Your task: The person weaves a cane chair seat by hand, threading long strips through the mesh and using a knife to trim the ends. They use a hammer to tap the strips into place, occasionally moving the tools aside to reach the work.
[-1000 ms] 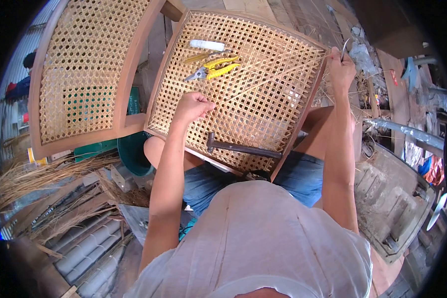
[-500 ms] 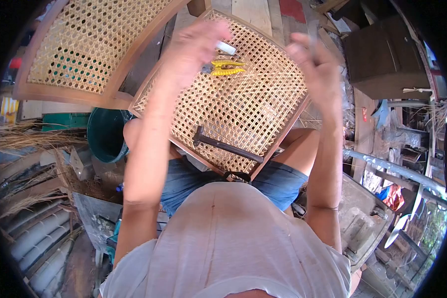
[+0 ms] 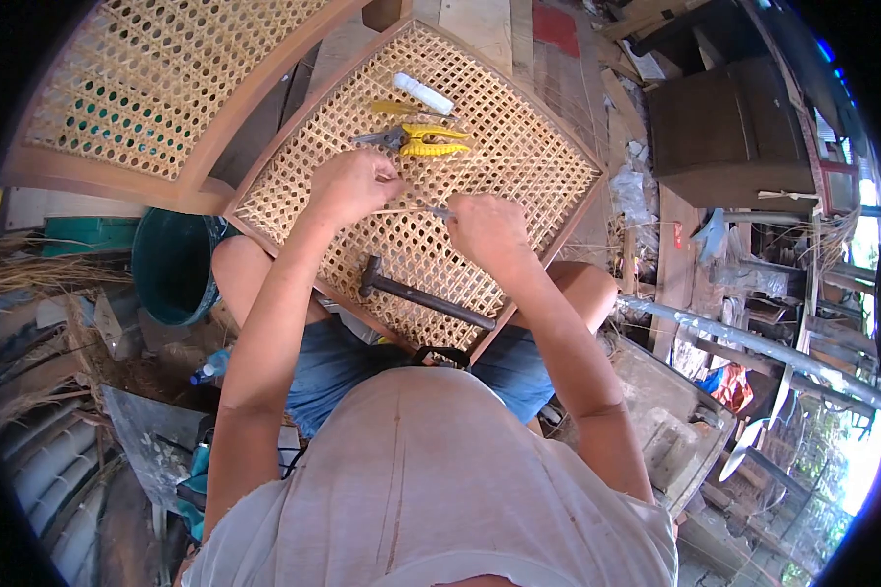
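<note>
Both hands work low over a woven cane chair seat (image 3: pixel 548 161). My left hand (image 3: pixel 352 188) is closed in a pinch just above the weave; what its fingertips hold is too small to make out. My right hand (image 3: pixel 489 230) wraps round a thin metal tool (image 3: pixel 438 210), whose narrow grey end points left toward my left hand. Yellow-handled pruning shears (image 3: pixel 433 140) lie on the cane beyond my hands, with a white tube (image 3: pixel 424 93) behind them. Nearer my lap, a dark hammer (image 3: pixel 426 301) rests across the seat.
The cane backrest (image 3: pixel 157 88) in its wooden frame stands at the upper left. A dark green bucket (image 3: pixel 171 269) is beside my left knee. Loose strips and split bamboo (image 3: pixel 69 460) lie at left. A brown cabinet (image 3: pixel 729 127) stands at right, above scattered wood.
Both hands have come down from above the seat and drawn together over its middle. The shears and white tube, partly covered before, now show fully.
</note>
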`<action>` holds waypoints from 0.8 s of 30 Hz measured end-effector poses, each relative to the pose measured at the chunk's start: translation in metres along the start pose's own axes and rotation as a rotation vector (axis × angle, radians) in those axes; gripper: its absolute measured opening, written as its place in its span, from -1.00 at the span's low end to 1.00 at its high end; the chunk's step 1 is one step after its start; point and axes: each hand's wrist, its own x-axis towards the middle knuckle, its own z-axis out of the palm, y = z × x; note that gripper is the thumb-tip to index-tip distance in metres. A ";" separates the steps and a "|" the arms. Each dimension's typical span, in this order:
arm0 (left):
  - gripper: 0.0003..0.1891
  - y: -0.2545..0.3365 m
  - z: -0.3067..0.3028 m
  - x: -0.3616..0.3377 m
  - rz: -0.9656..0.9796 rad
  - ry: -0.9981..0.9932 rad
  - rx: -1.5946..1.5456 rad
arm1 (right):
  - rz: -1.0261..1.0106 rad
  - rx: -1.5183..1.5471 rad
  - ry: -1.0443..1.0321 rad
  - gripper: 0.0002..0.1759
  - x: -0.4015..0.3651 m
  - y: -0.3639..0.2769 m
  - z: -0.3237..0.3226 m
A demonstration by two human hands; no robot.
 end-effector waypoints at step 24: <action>-0.67 0.000 0.007 0.021 -0.024 -0.267 0.038 | 0.073 0.266 -0.075 -0.68 0.021 0.028 0.014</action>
